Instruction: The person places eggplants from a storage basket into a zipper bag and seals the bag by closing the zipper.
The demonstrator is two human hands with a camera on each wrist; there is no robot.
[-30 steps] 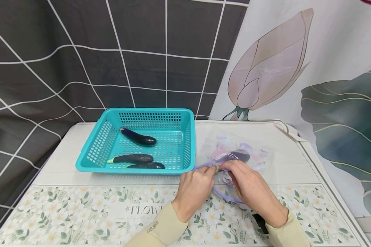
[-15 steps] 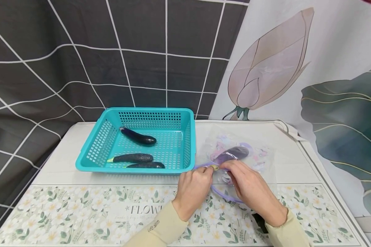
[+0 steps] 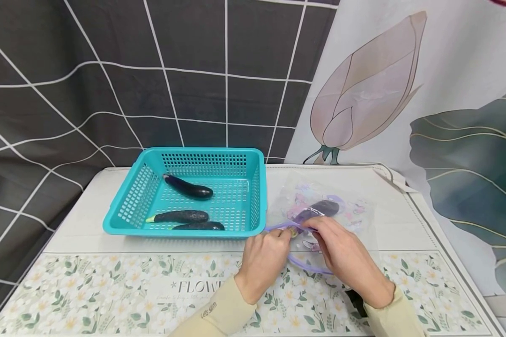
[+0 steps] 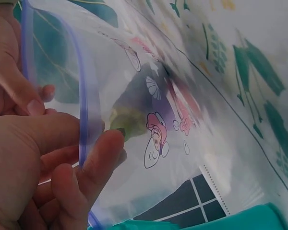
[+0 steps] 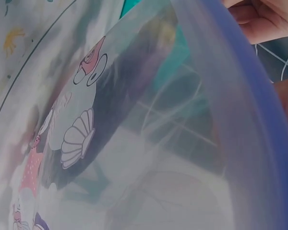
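A clear zip bag [image 3: 358, 215] with a purple rim and pink cartoon prints lies to the right of the basket. Inside it is a dark purple eggplant [image 3: 320, 209], its yellow-green stem end toward the bag's mouth. My left hand [image 3: 264, 257] pinches that stem end at the opening; in the left wrist view the fingertips [image 4: 116, 141] meet the green tip beside the purple rim. With bent fingers, my right hand [image 3: 341, 250] holds the bag's purple rim. The right wrist view looks through the film at the eggplant [image 5: 120, 91].
A turquoise plastic basket [image 3: 185, 232] stands left of the bag, holding one glossy eggplant [image 3: 188, 187] and two duller ones [image 3: 181, 216] near its front wall. A floral cloth [image 3: 122, 290] covers the table front. Dark checked and flower-printed curtains hang behind.
The eggplant in the bag has shifted slightly and shows more of its body. My right fingers have moved a little at the rim. The left hand stays almost in place.
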